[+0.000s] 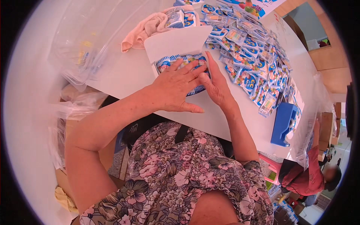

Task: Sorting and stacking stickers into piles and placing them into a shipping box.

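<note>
A white carton [178, 42] with its lid raised stands on the table in front of me. Small blue-and-white striped packets [164, 63] lie in a row inside it. My left hand [176, 80] rests palm down over the packets, fingers spread and thumb stuck out toward me; it hides part of the carton's near side. Against the carton's right side lies my right hand [217, 84], its fingers stretched straight along the wall and its thumb near the left fingertips. A big heap of the same kind of packets [247, 56] spreads just right of the carton.
A pink cloth [144, 30] with more packets on it lies behind the carton. Clear plastic bags [84, 45] cover the table's left part. A blue tape dispenser [282, 125] stands at the right edge. A person in red [305, 174] is at the far right.
</note>
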The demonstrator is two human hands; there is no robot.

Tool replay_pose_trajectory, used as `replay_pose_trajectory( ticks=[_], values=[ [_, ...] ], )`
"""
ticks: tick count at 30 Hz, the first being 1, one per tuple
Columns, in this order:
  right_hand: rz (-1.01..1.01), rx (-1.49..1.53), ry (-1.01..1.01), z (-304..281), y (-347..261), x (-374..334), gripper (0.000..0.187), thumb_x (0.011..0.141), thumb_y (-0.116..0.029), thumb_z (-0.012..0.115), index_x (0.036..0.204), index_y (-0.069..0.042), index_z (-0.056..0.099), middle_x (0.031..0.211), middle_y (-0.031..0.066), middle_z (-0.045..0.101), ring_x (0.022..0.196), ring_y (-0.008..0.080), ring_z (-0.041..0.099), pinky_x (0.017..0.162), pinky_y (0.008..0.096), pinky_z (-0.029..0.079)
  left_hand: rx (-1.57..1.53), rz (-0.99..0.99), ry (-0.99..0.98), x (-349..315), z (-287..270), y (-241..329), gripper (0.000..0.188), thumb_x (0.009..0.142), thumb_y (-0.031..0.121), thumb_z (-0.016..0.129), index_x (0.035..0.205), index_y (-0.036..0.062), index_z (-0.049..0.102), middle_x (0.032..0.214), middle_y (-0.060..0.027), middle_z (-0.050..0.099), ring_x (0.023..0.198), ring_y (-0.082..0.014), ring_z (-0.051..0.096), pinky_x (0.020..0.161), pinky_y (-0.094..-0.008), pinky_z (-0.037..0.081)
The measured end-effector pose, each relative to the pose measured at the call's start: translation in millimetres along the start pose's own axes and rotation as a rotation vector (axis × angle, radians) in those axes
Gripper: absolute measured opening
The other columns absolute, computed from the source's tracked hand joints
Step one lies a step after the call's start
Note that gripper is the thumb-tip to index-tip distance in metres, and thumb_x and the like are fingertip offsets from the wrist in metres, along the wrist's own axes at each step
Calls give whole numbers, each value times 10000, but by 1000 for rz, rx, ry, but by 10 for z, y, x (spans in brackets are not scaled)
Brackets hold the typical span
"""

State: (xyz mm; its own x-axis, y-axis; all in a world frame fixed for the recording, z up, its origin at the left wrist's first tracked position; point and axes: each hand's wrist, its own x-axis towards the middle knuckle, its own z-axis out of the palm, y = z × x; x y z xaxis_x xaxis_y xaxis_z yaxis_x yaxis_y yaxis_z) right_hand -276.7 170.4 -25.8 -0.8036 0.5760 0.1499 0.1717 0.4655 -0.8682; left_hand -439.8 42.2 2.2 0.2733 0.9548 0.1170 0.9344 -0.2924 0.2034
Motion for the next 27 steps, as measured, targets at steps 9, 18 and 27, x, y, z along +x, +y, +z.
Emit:
replay_pose_trajectory(
  ticks=[9, 18, 27],
  values=[
    [-222, -744, 1, 19, -43, 49, 827, 941, -658, 437, 1510, -62, 365, 1550, 184, 368, 1388, 405, 386, 1087, 541, 340, -39, -18, -22, -21, 55, -28, 1035, 826, 799, 477, 1516, 38, 344, 1600, -178, 269, 1504, -327, 188, 1219, -544, 112],
    [-116, -515, -63, -71, -47, 51, 836, 928, -718, 381, 1516, -124, 378, 1552, 197, 355, 1377, 400, 393, 1035, 544, 387, -208, 72, 88, -17, -90, -87, 815, 805, 629, 675, 1333, 39, 483, 1501, -212, 361, 1452, -391, 260, 1206, -546, 178],
    [-230, -692, -78, -94, -26, -1, 720, 949, -580, 511, 1470, -88, 441, 1573, 160, 338, 1383, 352, 410, 1080, 500, 368, -285, 37, 103, 33, 57, -112, 983, 880, 678, 539, 1491, -50, 289, 1591, -254, 203, 1508, -375, 150, 1235, -461, 138]
  ],
)
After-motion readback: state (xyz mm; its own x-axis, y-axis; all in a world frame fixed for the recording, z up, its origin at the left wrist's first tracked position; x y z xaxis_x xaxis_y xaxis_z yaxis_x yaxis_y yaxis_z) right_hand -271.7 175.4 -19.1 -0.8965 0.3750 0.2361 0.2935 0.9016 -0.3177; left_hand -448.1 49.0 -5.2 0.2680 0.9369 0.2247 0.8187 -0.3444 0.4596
